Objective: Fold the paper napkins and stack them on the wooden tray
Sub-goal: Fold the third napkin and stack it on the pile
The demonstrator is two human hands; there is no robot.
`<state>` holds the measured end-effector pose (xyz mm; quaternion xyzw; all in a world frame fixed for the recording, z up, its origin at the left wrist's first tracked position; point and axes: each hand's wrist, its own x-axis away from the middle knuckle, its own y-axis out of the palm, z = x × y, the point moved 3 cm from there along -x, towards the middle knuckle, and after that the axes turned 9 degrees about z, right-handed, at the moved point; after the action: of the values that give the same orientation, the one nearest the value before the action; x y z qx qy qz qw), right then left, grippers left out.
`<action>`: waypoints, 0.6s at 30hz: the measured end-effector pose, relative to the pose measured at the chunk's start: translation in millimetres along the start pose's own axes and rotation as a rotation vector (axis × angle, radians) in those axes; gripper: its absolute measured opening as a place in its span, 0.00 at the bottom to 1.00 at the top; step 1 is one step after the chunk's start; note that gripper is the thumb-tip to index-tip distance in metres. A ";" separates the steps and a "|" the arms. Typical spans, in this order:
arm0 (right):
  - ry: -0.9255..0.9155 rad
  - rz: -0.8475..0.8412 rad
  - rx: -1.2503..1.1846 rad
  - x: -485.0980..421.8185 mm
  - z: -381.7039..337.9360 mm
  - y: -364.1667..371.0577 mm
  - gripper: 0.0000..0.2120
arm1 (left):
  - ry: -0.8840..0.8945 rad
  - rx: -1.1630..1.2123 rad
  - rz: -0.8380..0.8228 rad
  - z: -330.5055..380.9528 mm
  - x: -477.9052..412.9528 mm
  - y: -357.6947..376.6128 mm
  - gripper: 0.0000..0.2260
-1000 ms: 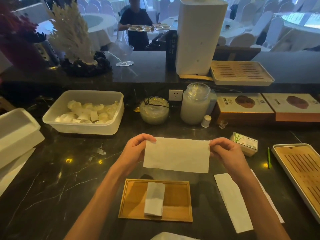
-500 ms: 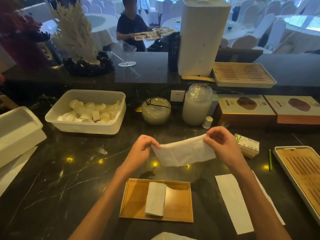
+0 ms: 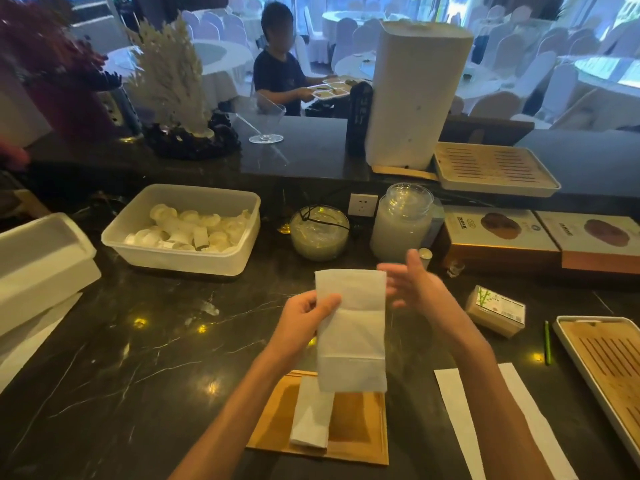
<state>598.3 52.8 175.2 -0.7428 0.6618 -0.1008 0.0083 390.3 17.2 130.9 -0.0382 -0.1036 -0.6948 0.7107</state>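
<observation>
A paper napkin (image 3: pixel 351 330), folded to a tall rectangle, is held upright in the air by its left edge, pinched between the thumb and fingers of the left hand (image 3: pixel 304 318). Its lower end is seen over the wooden tray (image 3: pixel 356 427). The right hand (image 3: pixel 415 285) is blurred, fingers spread and straight, just beside the napkin's upper right edge; nothing is gripped. One folded napkin (image 3: pixel 311 417) is seen lying on the tray. Flat napkin strips (image 3: pixel 457 420) are laid on the dark counter (image 3: pixel 138 358), right of the tray.
</observation>
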 end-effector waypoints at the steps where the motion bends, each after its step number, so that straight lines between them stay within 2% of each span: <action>1: 0.075 -0.015 -0.005 2.2 11.0 -0.3 0.32 | -0.024 0.026 0.037 -1.0 -0.3 -2.3 0.10; 3: 0.144 -0.028 0.040 9.6 29.0 5.8 0.31 | -0.050 0.034 0.074 -2.4 -0.4 -5.1 0.11; 7: 0.053 0.098 0.088 17.1 45.8 17.2 0.09 | -0.069 0.008 0.092 -3.6 0.1 -4.1 0.12; 10: 0.066 0.187 -0.011 18.8 49.0 19.7 0.02 | -0.081 -0.038 0.105 -4.7 0.2 -1.8 0.12; 14: 0.102 0.229 -0.128 26.1 48.6 23.7 0.05 | -0.093 -0.021 0.114 -4.4 -0.2 -0.2 0.12; 18: 0.151 0.245 -0.147 27.4 49.4 20.9 0.03 | -0.111 0.035 0.064 -3.5 -0.3 2.0 0.14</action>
<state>588.6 17.2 127.5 -0.6454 0.7519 -0.1059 -0.0833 392.7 16.8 127.7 -0.0677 -0.1539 -0.6666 0.7262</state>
